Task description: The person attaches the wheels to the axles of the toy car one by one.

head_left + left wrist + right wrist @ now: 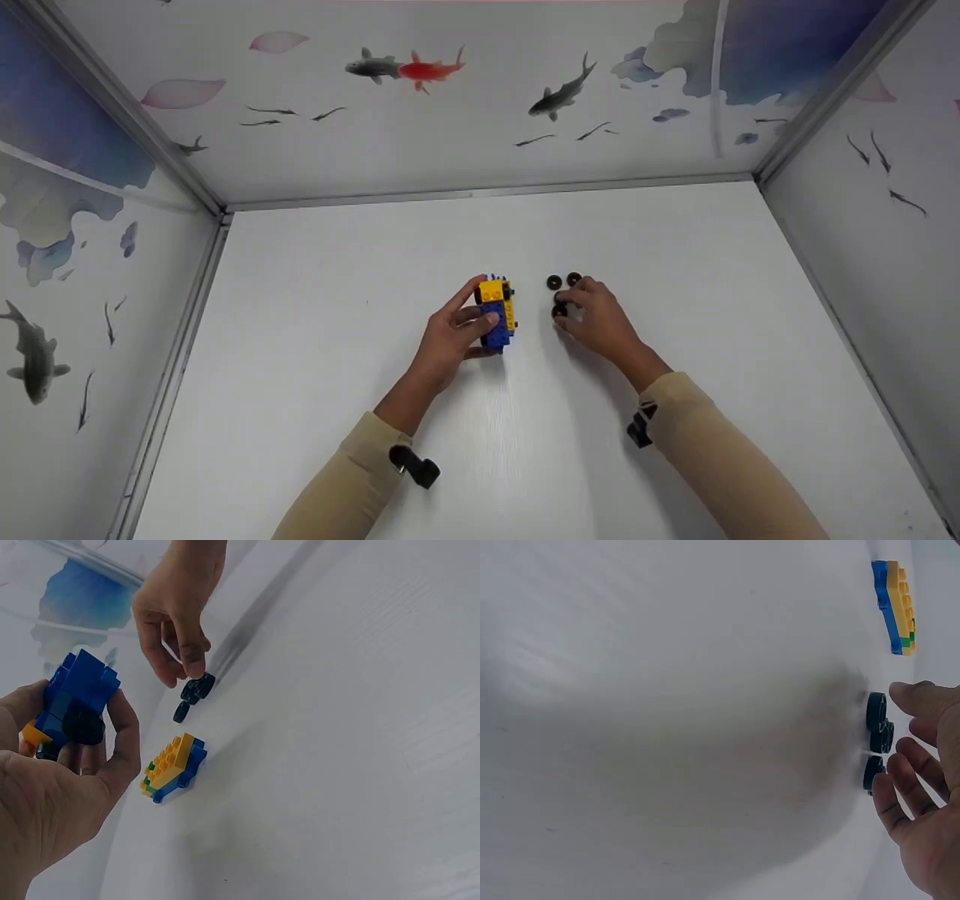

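Observation:
My left hand (442, 341) holds a blue toy-brick vehicle (86, 682) with a yellow part and black wheels, gripped between thumb and fingers above the table. Below it, a yellow and blue brick assembly (174, 765) with small green pieces lies on the table; in the head view the held vehicle overlaps it. To the right are several loose black wheels (554, 282). My right hand (600, 319) is over these wheels, thumb and fingers apart and loosely bent, fingertips right at them. The right wrist view shows the wheels (877, 711) close beside the thumb and fingertips.
A white tabletop (337, 420) lies under both hands. White panels (480, 142) printed with fish and petals stand at the back and both sides, joined by metal frame rails (472, 196). Each sleeve cuff carries a black wrist camera (416, 466).

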### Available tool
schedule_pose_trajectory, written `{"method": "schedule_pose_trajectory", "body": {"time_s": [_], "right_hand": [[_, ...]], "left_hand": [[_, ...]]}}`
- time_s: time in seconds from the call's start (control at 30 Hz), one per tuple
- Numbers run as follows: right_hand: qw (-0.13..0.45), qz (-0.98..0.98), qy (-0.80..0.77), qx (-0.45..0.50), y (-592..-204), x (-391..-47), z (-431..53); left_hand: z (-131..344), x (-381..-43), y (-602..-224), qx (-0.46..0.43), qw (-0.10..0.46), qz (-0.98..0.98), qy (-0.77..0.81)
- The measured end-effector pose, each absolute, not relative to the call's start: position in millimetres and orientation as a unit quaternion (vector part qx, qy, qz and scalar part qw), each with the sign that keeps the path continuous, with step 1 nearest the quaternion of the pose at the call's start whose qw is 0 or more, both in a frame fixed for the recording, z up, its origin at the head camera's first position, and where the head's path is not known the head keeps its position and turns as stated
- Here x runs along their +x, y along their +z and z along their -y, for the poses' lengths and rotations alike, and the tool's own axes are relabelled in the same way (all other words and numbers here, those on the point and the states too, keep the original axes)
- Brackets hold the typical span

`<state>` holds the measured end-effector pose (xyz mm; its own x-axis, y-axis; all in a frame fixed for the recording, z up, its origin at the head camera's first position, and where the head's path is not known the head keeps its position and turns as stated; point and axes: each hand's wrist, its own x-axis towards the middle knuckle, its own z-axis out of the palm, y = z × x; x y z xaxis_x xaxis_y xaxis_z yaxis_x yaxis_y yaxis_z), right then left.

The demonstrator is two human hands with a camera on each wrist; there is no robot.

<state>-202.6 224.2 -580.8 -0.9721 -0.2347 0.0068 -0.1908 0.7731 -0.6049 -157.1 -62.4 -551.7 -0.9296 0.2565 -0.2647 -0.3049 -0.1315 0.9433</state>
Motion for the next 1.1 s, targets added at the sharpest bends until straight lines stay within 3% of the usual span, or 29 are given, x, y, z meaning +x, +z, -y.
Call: {"method": "schedule_pose_trajectory", "body": {"time_s": [0.67,1.1], "right_hand": [[0.051,-0.948,-0.299,-0.096,-588.5,-197.2,-220.7],[0.023,-0.941,-0.321,-0.109,-589.9,-199.8,-227.2]], "left_hand": [[62.2,-157.8,-554.1,-0.023,0.189,-0.645,0.74],[63.8,-156.9,-553.9,-0.032,0.19,-0.641,0.743]]}}
